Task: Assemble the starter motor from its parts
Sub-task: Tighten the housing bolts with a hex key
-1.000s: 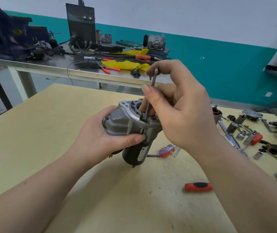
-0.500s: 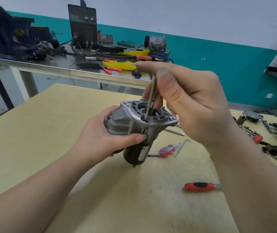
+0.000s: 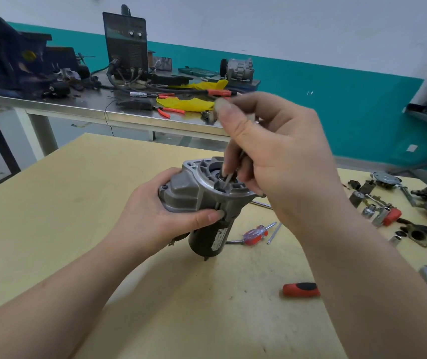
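Gripping starter motor [image 3: 207,203] at frame centre, upright on tan surface [image 3: 77,203], left hand [image 3: 155,218] fingers wrapped round housing. Right hand [image 3: 279,156] fingers pinching thin hex key [image 3: 229,176], tip inside housing mouth.

Bare tabletop [image 3: 51,216] left of motor [image 3: 207,203]; scattered parts [image 3: 378,211] crowding right.

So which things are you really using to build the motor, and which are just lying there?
In use:
- grey and black starter motor, gripped by the left hand
- thin metal rod, held by the right hand down in the motor's top

Lying about:
- small clear red screwdriver
- red and black tool handle
- loose metal sockets
- yellow cloth on the steel bench
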`<state>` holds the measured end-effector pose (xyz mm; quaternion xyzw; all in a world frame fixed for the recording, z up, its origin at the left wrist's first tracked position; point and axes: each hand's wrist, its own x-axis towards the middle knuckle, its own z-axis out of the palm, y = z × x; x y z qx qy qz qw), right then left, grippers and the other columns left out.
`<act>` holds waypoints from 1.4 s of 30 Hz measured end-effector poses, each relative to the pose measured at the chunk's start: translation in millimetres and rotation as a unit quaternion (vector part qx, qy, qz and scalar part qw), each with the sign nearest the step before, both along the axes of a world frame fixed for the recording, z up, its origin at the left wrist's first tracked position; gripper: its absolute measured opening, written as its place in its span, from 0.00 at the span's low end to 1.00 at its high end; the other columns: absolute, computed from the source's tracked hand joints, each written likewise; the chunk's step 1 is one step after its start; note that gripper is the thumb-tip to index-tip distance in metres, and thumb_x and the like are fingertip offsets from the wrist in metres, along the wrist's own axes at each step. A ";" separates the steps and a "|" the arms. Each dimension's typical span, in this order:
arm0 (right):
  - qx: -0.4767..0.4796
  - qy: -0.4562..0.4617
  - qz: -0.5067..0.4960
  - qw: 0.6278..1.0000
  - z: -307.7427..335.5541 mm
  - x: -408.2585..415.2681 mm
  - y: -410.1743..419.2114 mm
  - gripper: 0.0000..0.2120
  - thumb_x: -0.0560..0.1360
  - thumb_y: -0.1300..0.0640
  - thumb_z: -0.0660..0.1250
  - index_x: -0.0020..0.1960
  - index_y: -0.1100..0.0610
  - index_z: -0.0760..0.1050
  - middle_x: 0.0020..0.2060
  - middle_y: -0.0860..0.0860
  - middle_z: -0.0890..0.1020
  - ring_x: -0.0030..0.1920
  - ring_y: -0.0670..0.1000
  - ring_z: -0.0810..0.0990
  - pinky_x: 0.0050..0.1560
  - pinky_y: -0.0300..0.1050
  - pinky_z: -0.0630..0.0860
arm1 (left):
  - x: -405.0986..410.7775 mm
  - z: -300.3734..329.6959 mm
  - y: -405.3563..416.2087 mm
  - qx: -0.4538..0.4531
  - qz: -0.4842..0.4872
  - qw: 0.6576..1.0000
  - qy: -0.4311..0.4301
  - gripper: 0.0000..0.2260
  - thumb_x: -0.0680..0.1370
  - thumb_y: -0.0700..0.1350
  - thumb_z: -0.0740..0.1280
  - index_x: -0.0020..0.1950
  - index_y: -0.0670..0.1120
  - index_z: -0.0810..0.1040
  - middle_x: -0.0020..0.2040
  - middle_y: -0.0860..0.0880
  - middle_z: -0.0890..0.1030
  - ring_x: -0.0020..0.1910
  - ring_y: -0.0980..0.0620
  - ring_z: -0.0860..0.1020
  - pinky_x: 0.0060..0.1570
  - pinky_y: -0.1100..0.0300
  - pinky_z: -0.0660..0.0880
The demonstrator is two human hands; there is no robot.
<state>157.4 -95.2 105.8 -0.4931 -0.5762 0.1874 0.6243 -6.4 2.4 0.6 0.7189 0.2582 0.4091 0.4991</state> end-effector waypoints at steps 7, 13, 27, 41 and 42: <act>-0.021 0.026 0.103 0.994 -0.7 17.1 -4.7 0.05 0.80 0.63 0.68 0.54 0.58 0.82 0.37 0.58 0.85 0.31 0.53 0.79 0.27 0.43 0.75 | -0.7 1.5 -1.9 -0.005 -0.009 1.000 -0.006 0.29 0.60 0.59 0.87 0.59 0.61 0.85 0.51 0.54 0.90 0.47 0.56 0.87 0.39 0.64 0.81; 0.068 0.034 0.000 0.997 -19.6 11.1 -7.6 0.06 0.81 0.64 0.70 0.51 0.55 0.84 0.37 0.56 0.87 0.31 0.53 0.83 0.29 0.43 0.80 | -2.0 1.0 -1.7 -0.019 -0.010 1.000 -0.021 0.27 0.60 0.56 0.87 0.57 0.58 0.86 0.47 0.54 0.89 0.42 0.58 0.86 0.37 0.66 0.80; 0.113 -0.079 0.015 0.990 -25.6 11.8 2.0 0.06 0.85 0.63 0.63 0.58 0.59 0.78 0.34 0.56 0.82 0.27 0.51 0.78 0.26 0.40 0.72 | 1.5 4.3 -3.8 -0.013 -0.010 1.000 -0.015 0.27 0.59 0.57 0.88 0.56 0.59 0.85 0.47 0.54 0.90 0.42 0.59 0.87 0.38 0.69 0.79; 0.029 -0.082 0.062 0.994 -5.7 10.4 -6.7 0.13 0.87 0.51 0.58 0.58 0.54 0.80 0.35 0.61 0.81 0.26 0.56 0.79 0.24 0.39 0.72 | 2.7 3.6 -5.2 -0.005 -0.002 1.000 -0.013 0.29 0.59 0.58 0.88 0.58 0.58 0.85 0.49 0.55 0.90 0.44 0.60 0.86 0.40 0.70 0.79; 0.030 -0.076 0.061 0.995 -4.3 10.7 -5.8 0.14 0.87 0.52 0.58 0.53 0.55 0.80 0.34 0.61 0.81 0.26 0.56 0.78 0.24 0.38 0.71 | 2.9 3.7 -5.2 -0.006 -0.002 1.000 -0.013 0.29 0.59 0.58 0.88 0.58 0.58 0.85 0.48 0.55 0.90 0.43 0.61 0.86 0.39 0.70 0.78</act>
